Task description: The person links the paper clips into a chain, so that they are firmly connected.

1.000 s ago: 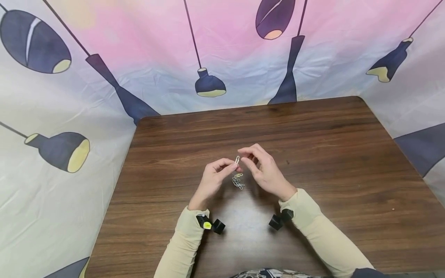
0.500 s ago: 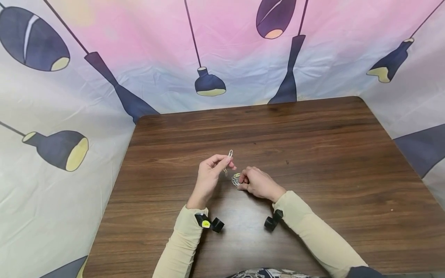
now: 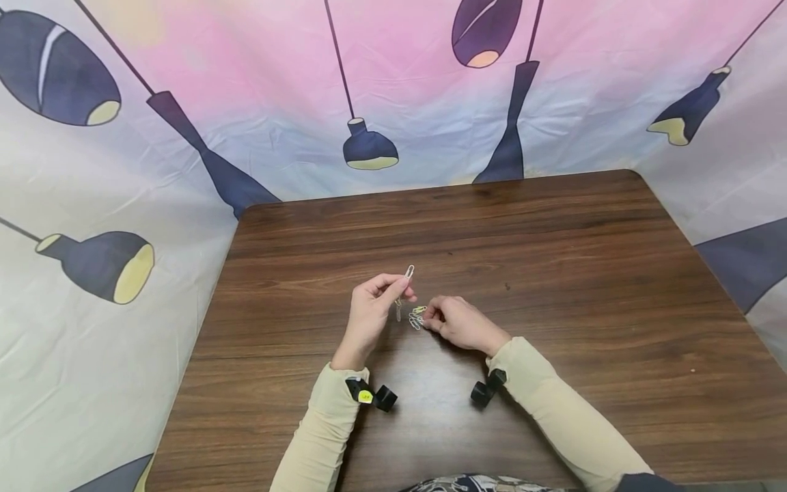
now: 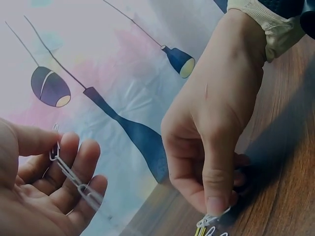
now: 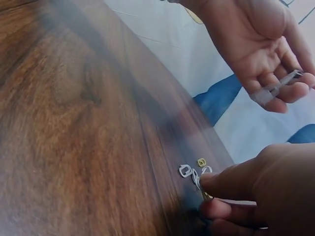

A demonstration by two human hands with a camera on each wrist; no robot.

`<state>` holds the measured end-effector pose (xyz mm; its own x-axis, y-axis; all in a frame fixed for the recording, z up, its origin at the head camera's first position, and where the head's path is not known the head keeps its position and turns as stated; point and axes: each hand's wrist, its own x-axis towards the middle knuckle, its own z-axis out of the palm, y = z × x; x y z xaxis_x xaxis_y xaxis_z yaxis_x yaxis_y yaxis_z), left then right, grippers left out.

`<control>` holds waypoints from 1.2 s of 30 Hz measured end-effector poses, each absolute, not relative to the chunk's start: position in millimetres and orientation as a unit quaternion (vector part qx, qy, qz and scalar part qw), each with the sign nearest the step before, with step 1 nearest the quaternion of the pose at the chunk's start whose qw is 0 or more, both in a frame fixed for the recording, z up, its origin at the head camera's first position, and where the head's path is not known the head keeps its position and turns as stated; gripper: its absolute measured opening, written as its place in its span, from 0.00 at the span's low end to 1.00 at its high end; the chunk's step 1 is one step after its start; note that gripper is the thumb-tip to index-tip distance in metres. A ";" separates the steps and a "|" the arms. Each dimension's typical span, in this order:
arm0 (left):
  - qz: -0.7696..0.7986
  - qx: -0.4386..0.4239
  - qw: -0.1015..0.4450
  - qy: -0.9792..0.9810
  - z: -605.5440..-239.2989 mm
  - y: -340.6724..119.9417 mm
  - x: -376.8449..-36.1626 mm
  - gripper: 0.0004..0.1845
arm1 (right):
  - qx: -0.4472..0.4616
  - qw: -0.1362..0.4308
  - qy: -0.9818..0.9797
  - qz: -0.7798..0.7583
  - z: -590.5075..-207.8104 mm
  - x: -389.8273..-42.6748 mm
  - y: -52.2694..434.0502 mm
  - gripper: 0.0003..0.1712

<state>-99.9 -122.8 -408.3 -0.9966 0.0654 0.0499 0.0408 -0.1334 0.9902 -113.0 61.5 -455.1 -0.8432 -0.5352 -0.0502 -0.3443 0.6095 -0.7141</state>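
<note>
My left hand (image 3: 371,309) is raised above the table and pinches a paper clip (image 3: 410,271) between thumb and fingers. From it hangs a short chain of linked paper clips (image 4: 70,172), its lower end blurred in both wrist views. To the right, my right hand (image 3: 465,324) is down at the small pile of loose paper clips (image 3: 415,320), silver-white with some yellow. Its thumb and fingertips pinch a pale paper clip (image 4: 224,213) at the pile's edge, partly hidden by the fingers.
The brown wood-grain table (image 3: 553,273) reaches back to a hanging cloth (image 3: 295,137) printed with lamps. Dark cameras are strapped on both wrists, such as the left wrist camera (image 3: 385,398).
My hands have moved apart. The left shifted left with the clip, and the linked clips now hang below it. The right came down to the pile and drew a clip against its fingertips.
</note>
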 end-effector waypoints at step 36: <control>0.742 0.018 0.011 0.670 -408.5 -124.3 -97.4 0.14 | -0.152 0.031 0.796 -0.586 -440.7 -114.5 71.1 0.05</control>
<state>-97.4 -124.3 -408.5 -0.9991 0.0403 0.0128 0.0087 -0.1018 0.9948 -114.5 71.1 -440.7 -0.9516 -0.2791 0.1288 -0.2060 0.2678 -0.9412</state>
